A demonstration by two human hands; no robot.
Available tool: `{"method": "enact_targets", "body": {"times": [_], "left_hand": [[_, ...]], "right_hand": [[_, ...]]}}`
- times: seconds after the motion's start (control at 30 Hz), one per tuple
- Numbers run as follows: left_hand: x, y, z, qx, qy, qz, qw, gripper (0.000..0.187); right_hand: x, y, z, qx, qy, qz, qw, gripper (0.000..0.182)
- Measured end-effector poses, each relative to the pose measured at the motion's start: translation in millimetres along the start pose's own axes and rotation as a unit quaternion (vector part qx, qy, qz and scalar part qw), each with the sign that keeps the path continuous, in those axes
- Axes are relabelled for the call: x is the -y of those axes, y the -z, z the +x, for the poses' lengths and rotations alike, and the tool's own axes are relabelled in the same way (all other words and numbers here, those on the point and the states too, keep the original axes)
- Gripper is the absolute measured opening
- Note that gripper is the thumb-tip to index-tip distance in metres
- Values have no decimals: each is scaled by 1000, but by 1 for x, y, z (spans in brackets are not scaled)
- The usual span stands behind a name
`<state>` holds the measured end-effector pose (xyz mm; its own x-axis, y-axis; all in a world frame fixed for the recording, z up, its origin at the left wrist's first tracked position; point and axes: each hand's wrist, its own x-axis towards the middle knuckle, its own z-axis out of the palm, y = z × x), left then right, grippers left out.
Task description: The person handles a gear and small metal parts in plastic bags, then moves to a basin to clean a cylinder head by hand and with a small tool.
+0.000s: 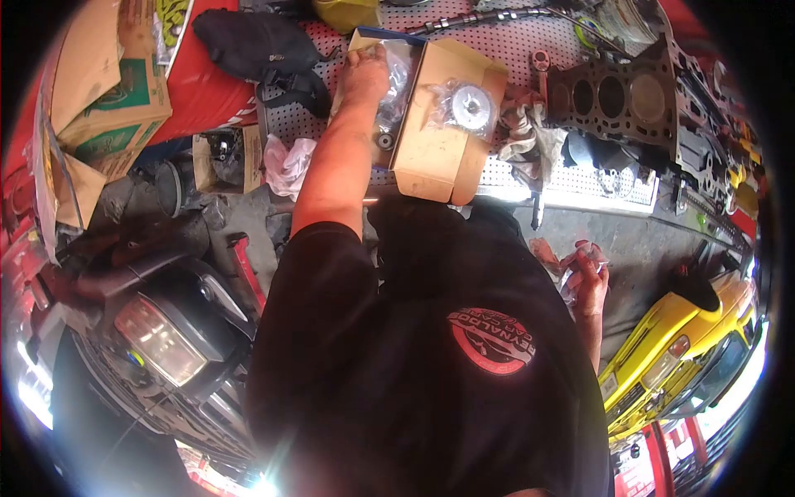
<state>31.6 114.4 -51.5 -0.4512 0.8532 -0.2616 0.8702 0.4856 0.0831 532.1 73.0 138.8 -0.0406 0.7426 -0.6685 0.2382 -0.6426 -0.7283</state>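
Observation:
My left hand (367, 76) reaches into an open cardboard box (408, 103), its fingers bent over a clear plastic bag (399, 73). Small round parts (384, 140) lie at the near end of that compartment. On the box's opened flap rests a round metal part (472, 108) in clear plastic. Low at the right, away from the bench, my right hand (590, 286) is closed around a crumpled reddish cloth (585, 253).
An engine block (613, 98) stands on the perforated bench (294, 118), with rags (530, 141) beside it. A black bag (261, 50), a small open box (226, 159) and larger cartons (116, 108) are at the left. Vehicles flank my body.

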Motion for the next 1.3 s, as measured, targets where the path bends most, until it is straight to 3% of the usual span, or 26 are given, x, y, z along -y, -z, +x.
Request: {"method": "enact_targets", "body": {"times": [0.17, 0.2, 0.33, 0.4, 0.5, 0.6, 0.7, 0.77, 0.93, 1.17, 1.3], "left_hand": [[-4, 7, -17, 0, 20, 13, 1000, 47], [13, -29, -9, -103, 15, -28, 994, 54], [21, -22, -32, -142, 98, -332, 927, 45], [31, -39, -41, -191, 89, -467, 859, 40], [-8, 44, -98, -118, 148, -787, 587, 27], [-28, 58, -131, -76, 50, -883, 461, 25], [-64, 87, -152, -34, 5, -914, 405, 25], [-78, 90, -160, -15, -1, -909, 416, 26], [-110, 107, -173, 15, 5, -923, 385, 23], [-128, 140, -195, 32, 64, -901, 428, 12], [-128, 143, -197, 53, 64, -912, 402, 6]], "right_hand": [[-15, -4, -13, -21, -36, 50, 998, 25], [-18, -6, -12, -22, -38, 61, 997, 25], [-15, -13, -9, -25, -25, 69, 997, 24], [-3, -15, -6, -10, -21, 45, 999, 23], [5, -17, 3, 30, -8, 24, 999, 19], [22, -38, 10, 66, 28, -10, 997, 14], [44, -74, 17, 128, 56, -21, 990, 10], [60, -103, 18, 159, 139, -41, 977, 12], [79, -153, 24, 187, 164, -17, 969, 26], [87, -144, 34, 209, 7, 13, 978, 25], [90, -142, 34, 229, -7, 49, 972, 28]]}}
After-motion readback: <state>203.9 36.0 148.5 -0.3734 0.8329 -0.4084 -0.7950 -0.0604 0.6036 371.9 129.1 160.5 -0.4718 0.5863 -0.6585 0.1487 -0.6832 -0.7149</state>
